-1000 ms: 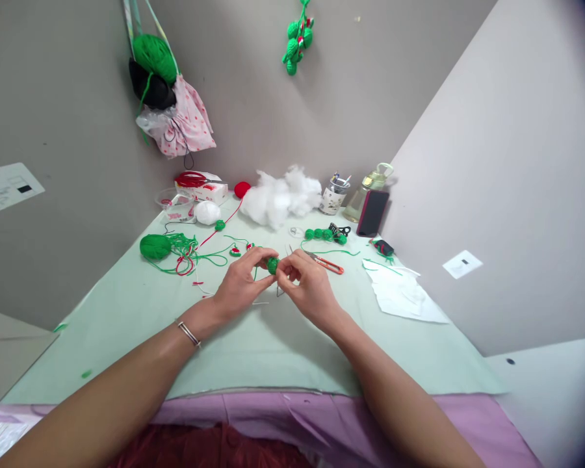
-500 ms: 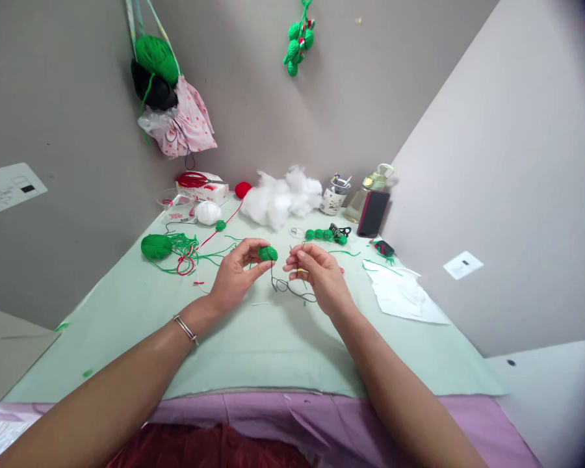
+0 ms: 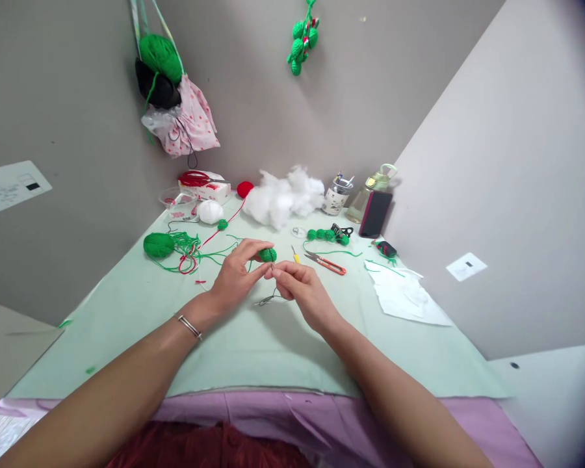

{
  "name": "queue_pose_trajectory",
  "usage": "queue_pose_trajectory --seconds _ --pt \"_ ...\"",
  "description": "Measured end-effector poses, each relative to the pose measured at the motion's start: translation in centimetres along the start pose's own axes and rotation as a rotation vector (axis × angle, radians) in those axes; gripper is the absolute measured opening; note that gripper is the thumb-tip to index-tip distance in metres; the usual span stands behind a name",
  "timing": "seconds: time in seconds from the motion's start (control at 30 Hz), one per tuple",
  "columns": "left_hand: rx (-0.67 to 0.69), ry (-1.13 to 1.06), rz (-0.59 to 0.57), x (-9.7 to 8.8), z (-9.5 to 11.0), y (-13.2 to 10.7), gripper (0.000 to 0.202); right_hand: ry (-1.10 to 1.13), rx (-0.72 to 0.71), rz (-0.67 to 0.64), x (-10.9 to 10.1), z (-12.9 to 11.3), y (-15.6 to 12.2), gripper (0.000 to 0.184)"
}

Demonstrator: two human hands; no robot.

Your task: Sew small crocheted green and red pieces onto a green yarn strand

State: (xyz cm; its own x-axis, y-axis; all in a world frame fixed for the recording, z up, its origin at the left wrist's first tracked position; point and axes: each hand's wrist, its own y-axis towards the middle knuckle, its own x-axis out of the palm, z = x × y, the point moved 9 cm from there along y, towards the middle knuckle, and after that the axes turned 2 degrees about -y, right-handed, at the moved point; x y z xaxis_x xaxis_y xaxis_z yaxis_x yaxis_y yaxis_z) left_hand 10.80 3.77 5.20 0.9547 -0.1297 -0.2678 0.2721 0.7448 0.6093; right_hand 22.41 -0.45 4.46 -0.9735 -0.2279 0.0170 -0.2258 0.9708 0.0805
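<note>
My left hand [image 3: 236, 270] pinches a small green crocheted ball [image 3: 267, 255] between thumb and fingers. A dark thread runs across the face of the ball. Close under the ball, the fingertips of my right hand [image 3: 296, 286] are pinched on the dark thread [image 3: 266, 299], whose loose loops hang beneath the hand. Whether a needle is also in that pinch is too small to tell. Beyond my right hand lie a yellow-handled crochet hook [image 3: 296, 257] and orange thread snips [image 3: 329, 263].
Behind my hands are a green yarn ball [image 3: 158, 245] with tangled strands, white stuffing [image 3: 285, 198], a white yarn ball [image 3: 209, 212] and a row of green crocheted balls [image 3: 327, 236]. A phone [image 3: 375, 214] leans against a bottle [image 3: 358, 207]. White paper [image 3: 394, 296] lies right.
My right hand has moved left, up to the green ball, uncovering the crochet hook and snips. The thread's loops have bunched below my hand. My left hand still grips the ball.
</note>
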Motion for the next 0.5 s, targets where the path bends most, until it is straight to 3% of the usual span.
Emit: queue_pose_trajectory --seconds 0.13,0.2,0.37,0.5 --pt "0.115 0.032 -0.068 1.3 1.4 -0.5 0.021 0.024 -0.074 0.036 -0.9 -0.8 0.2 0.021" --pt "0.087 -0.012 -0.093 1.8 1.4 -0.7 0.021 -0.023 -0.078 0.004 -0.8 -1.1 0.1 0.024" --pt "-0.289 -0.365 -0.092 2.0 -1.4 -0.6 0.033 -0.350 -0.074 -0.199 0.8 -2.2 -1.1 0.031" --pt "-0.453 -0.599 -0.049 1.5 -2.4 0.0 0.036 -0.667 -0.165 -0.354 1.7 -3.0 -2.5 0.029"
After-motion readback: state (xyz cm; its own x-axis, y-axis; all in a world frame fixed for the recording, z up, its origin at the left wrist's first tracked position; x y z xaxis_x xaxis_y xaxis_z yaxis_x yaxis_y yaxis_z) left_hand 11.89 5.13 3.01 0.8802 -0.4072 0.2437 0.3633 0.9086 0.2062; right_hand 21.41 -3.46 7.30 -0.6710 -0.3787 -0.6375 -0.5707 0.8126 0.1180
